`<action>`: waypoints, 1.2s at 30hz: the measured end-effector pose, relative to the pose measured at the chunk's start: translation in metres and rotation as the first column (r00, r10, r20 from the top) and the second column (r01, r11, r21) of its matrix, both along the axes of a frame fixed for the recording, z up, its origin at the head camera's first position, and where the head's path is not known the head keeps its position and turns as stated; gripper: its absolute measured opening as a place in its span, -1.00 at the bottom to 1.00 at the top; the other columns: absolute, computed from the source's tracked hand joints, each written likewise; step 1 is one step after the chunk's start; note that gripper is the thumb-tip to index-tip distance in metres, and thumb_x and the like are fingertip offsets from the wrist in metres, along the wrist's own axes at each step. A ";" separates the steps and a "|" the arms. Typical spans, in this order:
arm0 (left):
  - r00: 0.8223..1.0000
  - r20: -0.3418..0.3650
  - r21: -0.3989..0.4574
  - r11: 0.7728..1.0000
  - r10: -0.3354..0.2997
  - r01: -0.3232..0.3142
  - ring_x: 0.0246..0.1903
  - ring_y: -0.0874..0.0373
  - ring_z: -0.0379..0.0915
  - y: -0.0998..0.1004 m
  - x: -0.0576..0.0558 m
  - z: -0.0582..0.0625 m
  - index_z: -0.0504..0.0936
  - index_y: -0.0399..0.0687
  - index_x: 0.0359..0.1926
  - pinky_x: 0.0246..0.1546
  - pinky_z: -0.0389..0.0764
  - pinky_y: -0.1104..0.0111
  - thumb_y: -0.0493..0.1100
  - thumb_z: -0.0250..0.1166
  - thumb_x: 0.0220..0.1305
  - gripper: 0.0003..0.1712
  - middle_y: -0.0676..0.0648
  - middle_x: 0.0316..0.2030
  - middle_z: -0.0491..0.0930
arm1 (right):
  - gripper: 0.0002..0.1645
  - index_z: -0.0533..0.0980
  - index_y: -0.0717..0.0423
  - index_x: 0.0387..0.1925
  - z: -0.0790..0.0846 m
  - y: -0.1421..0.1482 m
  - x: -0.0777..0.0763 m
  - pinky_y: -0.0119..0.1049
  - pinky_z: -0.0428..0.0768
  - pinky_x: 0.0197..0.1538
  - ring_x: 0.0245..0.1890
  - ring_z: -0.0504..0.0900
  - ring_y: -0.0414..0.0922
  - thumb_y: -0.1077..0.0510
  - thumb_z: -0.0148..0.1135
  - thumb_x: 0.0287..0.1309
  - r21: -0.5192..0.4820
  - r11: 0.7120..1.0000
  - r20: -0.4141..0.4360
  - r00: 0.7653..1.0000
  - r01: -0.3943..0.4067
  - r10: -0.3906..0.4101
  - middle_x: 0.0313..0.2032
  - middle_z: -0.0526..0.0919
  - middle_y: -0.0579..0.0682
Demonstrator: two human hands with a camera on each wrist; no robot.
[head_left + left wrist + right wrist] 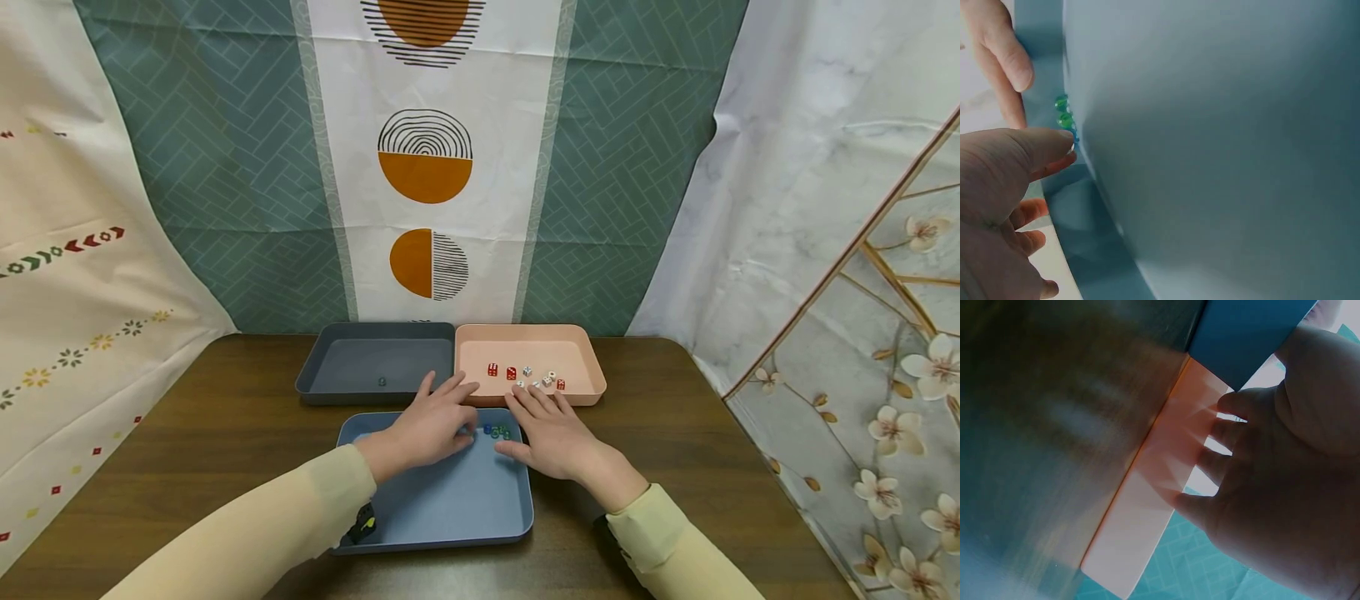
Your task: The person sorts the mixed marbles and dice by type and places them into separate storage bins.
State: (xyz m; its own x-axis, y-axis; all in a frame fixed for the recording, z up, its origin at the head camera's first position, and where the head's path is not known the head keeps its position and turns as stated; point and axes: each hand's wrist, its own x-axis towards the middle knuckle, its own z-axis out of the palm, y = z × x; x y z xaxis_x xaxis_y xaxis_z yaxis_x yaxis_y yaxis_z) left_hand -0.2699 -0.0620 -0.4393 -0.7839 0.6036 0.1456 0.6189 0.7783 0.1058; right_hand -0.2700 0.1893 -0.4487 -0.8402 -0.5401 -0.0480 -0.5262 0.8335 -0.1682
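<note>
My left hand (429, 421) hovers over the back of the blue tray (450, 533), index finger bent and thumb apart from it. Just right of its fingertips are small translucent green dice (1063, 112) and a blue die (487, 429), in the tray's back right corner. The left thumb partly hides them in the left wrist view. My right hand (558, 437) spreads its straight fingers at the front wall of the pink tray (1141, 487), its thumb over the blue tray's right edge. Red dice (512, 373) and white dice (547, 381) lie in the pink tray.
A dark grey tray (352, 367) stands left of the pink one, with a small dark die (382, 381) inside. All trays rest on a brown wooden table (247, 433). Patterned cloth (431, 267) hangs behind the table's back edge.
</note>
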 end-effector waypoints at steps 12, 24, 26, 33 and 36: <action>0.998 -0.023 0.090 0.994 0.065 -0.062 0.69 -0.28 0.02 -0.018 -0.006 0.030 0.81 0.18 -0.23 0.56 -0.08 -0.48 -0.07 0.61 0.39 -0.89 -0.22 0.59 0.40 | 0.10 0.11 0.12 0.77 0.003 0.000 0.002 0.31 -0.15 0.69 0.75 -0.03 0.17 -0.47 0.09 0.58 -0.016 1.000 0.008 1.000 0.004 -0.004 0.76 0.06 0.10; 0.981 -0.087 0.129 0.978 0.174 -0.162 0.67 -0.34 0.05 -0.058 -0.027 0.048 0.86 0.11 -0.17 0.53 -0.07 -0.52 -0.16 0.61 0.38 -0.92 -0.26 0.59 0.39 | 0.13 0.08 0.07 0.79 -0.008 0.001 -0.006 0.32 -0.17 0.69 0.76 -0.06 0.15 -0.51 0.07 0.56 -0.015 1.000 -0.002 1.000 0.001 -0.001 0.77 0.03 0.07; 0.978 -0.086 0.133 0.975 0.189 -0.177 0.66 -0.36 0.05 -0.065 -0.031 0.048 0.86 0.11 -0.17 0.52 -0.07 -0.53 -0.18 0.61 0.38 -0.91 -0.28 0.59 0.39 | 0.13 0.09 0.10 0.78 -0.007 0.001 -0.005 0.31 -0.17 0.69 0.76 -0.05 0.16 -0.50 0.07 0.57 -0.017 1.000 -0.002 1.000 -0.003 0.003 0.76 0.03 0.09; 0.969 -0.075 0.123 0.966 0.237 -0.227 0.64 -0.40 0.08 -0.087 -0.044 0.044 0.88 0.05 -0.08 0.50 -0.08 -0.56 -0.21 0.58 0.40 -0.88 -0.32 0.59 0.37 | 0.09 0.13 0.17 0.76 0.007 0.000 0.002 0.31 -0.15 0.69 0.75 -0.02 0.20 -0.45 0.09 0.59 -0.017 1.000 0.023 1.000 -0.009 0.009 0.75 0.08 0.14; 0.963 -0.052 0.119 0.959 0.266 -0.258 0.65 -0.39 0.05 -0.094 -0.049 0.042 0.87 0.02 -0.04 0.51 -0.10 -0.55 -0.20 0.56 0.43 -0.86 -0.32 0.59 0.36 | 0.09 0.11 0.14 0.77 0.008 -0.001 0.003 0.29 -0.14 0.69 0.75 -0.03 0.17 -0.46 0.07 0.60 0.003 1.000 0.024 1.000 -0.002 0.002 0.76 0.06 0.11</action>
